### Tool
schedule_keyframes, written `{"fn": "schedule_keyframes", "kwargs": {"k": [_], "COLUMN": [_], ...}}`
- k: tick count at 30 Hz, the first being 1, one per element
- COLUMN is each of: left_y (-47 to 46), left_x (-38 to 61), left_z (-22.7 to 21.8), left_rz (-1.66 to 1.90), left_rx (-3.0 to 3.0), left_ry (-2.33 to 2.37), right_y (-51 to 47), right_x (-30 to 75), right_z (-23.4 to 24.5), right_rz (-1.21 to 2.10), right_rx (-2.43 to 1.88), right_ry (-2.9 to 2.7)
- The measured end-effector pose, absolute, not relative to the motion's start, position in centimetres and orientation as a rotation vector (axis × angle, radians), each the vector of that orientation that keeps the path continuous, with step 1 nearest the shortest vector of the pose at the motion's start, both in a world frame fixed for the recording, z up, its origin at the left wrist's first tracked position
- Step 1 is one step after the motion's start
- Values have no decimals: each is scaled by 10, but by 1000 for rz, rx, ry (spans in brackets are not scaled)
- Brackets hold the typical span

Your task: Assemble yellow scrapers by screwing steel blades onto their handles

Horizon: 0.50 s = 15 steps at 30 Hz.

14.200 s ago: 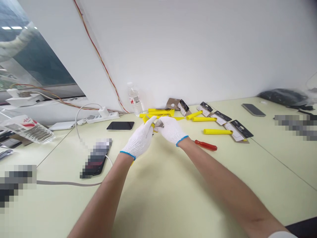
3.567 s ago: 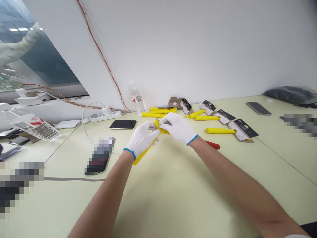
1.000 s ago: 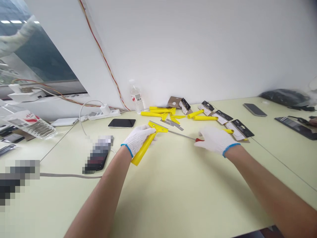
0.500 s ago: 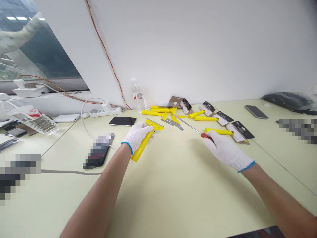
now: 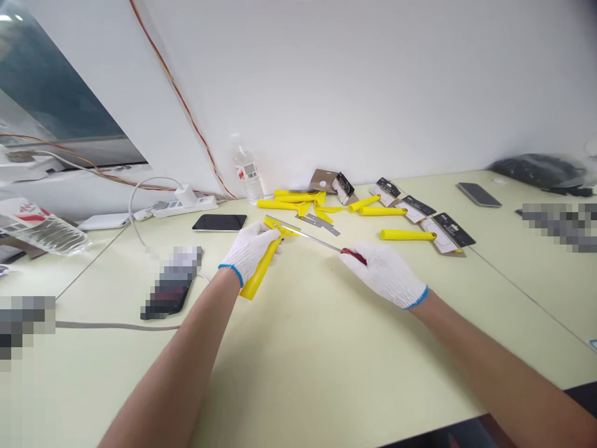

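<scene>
My left hand [image 5: 249,252], in a white knit glove with a blue cuff, is shut on the handle of a yellow scraper [image 5: 259,270], whose head [image 5: 276,225] points away from me. My right hand [image 5: 385,274], gloved the same way, is shut on a red-handled screwdriver [image 5: 353,255]. Its long steel shaft [image 5: 310,236] reaches left and lies across the scraper head. Near the wall lie loose yellow scraper handles [image 5: 405,234], steel blades [image 5: 324,225] and card packaging [image 5: 448,233].
A black smartphone [image 5: 219,223] lies left of my hands, and a blurred phone [image 5: 170,289] is nearer me. A power strip [image 5: 184,207] with white cables and a plastic water bottle [image 5: 245,175] stand by the wall. Another phone [image 5: 479,195] lies far right.
My right hand has swung left with the screwdriver, bringing its shaft onto the scraper head. The left hand still grips the scraper, which has tilted slightly.
</scene>
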<state>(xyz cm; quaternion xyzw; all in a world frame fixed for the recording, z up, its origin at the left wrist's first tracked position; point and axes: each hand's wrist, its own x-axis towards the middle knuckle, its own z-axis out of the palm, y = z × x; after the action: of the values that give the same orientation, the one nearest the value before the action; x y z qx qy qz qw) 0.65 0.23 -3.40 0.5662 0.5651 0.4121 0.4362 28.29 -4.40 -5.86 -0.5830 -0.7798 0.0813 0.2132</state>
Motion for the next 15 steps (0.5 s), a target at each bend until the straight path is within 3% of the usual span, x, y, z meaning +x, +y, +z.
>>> {"fn": "schedule_keyframes", "kwargs": {"k": [15], "left_y": [4], "left_x": [11], "left_z": [-32], "left_rz": [942], "left_rx": [1268], "left_ry": [1490], "right_y": [-42], "right_x": [282], "right_z": [-61], "right_rz": [314], "right_rx": [-1604], "right_ry": [-2132]}}
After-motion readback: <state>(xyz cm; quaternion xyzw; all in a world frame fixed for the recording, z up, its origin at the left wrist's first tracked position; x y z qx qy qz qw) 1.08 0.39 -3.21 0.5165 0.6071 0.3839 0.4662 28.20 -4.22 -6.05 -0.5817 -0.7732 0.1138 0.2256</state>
